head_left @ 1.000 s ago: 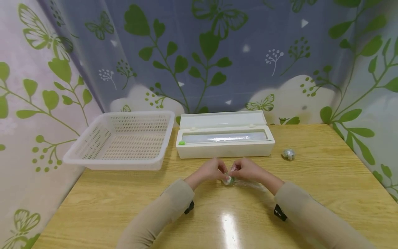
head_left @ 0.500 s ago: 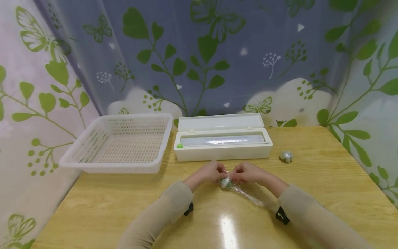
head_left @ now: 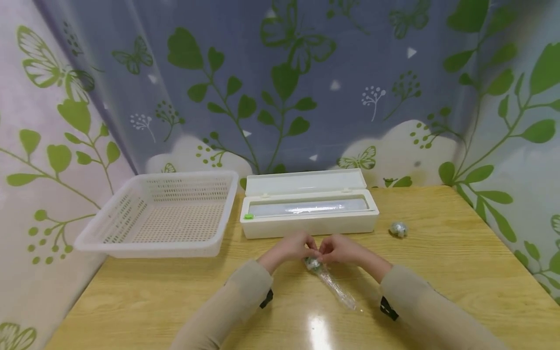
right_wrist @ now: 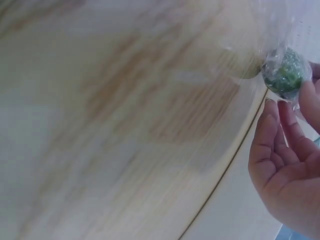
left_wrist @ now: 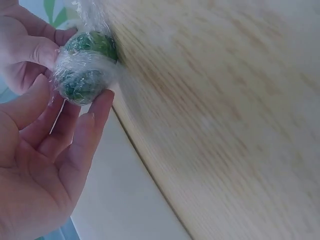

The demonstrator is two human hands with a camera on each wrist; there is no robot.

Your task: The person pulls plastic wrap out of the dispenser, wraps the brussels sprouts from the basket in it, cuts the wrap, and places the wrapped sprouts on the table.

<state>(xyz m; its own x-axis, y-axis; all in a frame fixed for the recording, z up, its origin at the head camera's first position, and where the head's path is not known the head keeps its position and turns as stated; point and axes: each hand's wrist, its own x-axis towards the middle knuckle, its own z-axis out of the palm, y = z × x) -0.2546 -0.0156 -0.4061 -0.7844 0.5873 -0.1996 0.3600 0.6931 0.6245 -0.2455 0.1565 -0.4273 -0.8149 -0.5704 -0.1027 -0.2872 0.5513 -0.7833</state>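
Observation:
A dark green ball wrapped in cling film [left_wrist: 82, 82] is held between both hands at the table's middle, in front of the white box. My left hand [head_left: 294, 249] grips it from the left, its fingertips under the ball in the left wrist view. My right hand [head_left: 343, 252] pinches at it from the right, and in the right wrist view its fingers [right_wrist: 285, 117] curl around the ball's underside. A twisted tail of cling film [head_left: 339, 290] trails from the ball toward the lower right. What kind of thing lies inside the film cannot be told.
Behind the hands stands a white cling film box [head_left: 308, 226] with its lid raised, a roll inside and a green slider at its left end. A white plastic basket [head_left: 164, 248] is on the left. Another small film-wrapped ball [head_left: 398, 229] lies on the right.
The film tail has come out from by the right hand and now stretches down to the right. Both hands stay together at the ball. The head view has tilted up slightly.

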